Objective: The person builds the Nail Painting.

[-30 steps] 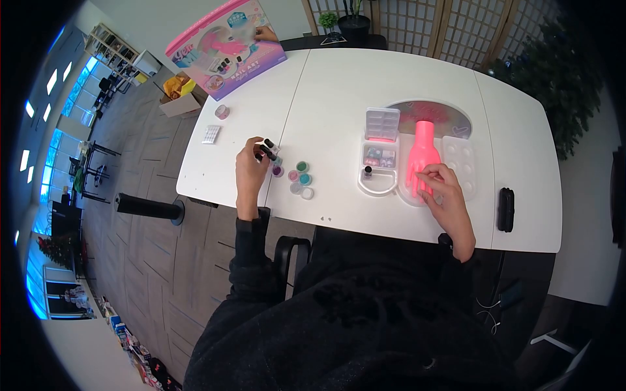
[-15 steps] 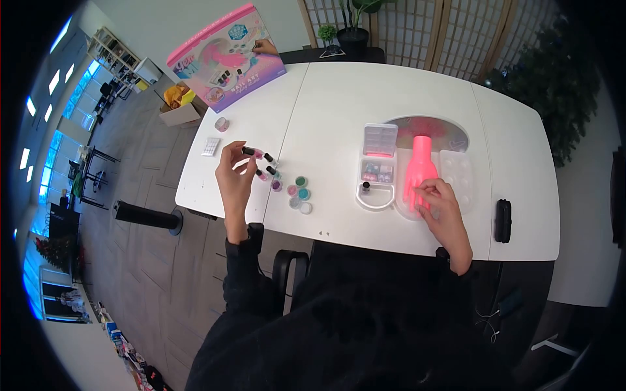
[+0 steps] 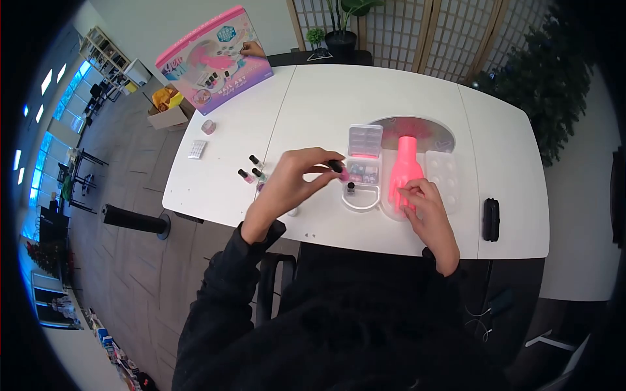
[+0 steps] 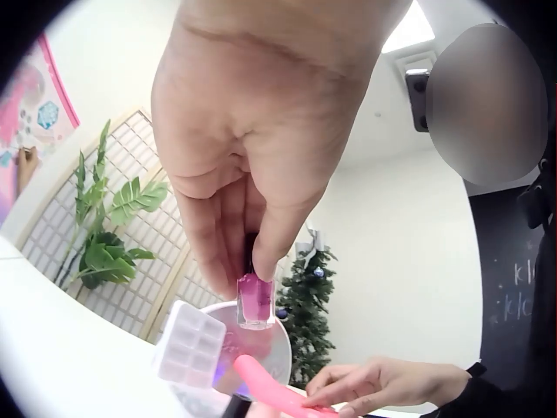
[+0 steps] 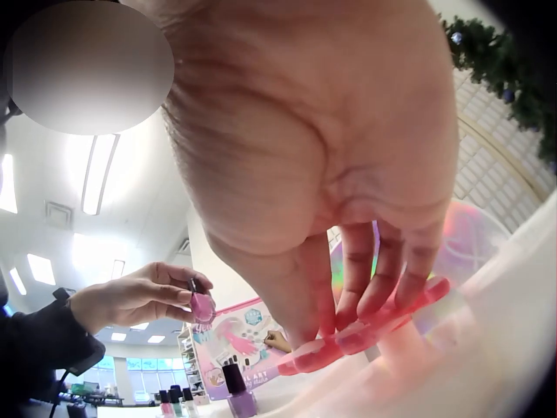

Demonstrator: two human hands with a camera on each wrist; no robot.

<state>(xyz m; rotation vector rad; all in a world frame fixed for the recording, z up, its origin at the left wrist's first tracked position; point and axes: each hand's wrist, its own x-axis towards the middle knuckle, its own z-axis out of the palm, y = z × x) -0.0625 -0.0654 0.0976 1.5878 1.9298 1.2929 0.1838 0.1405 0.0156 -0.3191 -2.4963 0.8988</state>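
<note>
My left hand (image 3: 290,182) pinches a magenta nail polish bottle (image 4: 255,300) by its black cap, and the bottle hangs in the air near the white tray's left side. The pink plastic hand (image 3: 405,168) lies on the white tray (image 3: 360,209), fingers toward me. At its fingers is my right hand (image 3: 430,212), pinching them between thumb and fingertips. A purple polish bottle (image 5: 241,401) with a black cap stands in the tray's front left compartment. Beside it are gem compartments (image 3: 362,172) under a raised clear lid (image 3: 365,139).
Several more polish bottles (image 3: 245,175) stand left on the white table (image 3: 306,117), with small pots partly hidden behind my left arm. A printed nail art box (image 3: 215,62) stands at the back left. A black case (image 3: 491,219) lies at the right.
My left hand has lifted the magenta polish bottle from the group at the left and carried it right to the tray. The right hand stays at the pink plastic hand's fingers.
</note>
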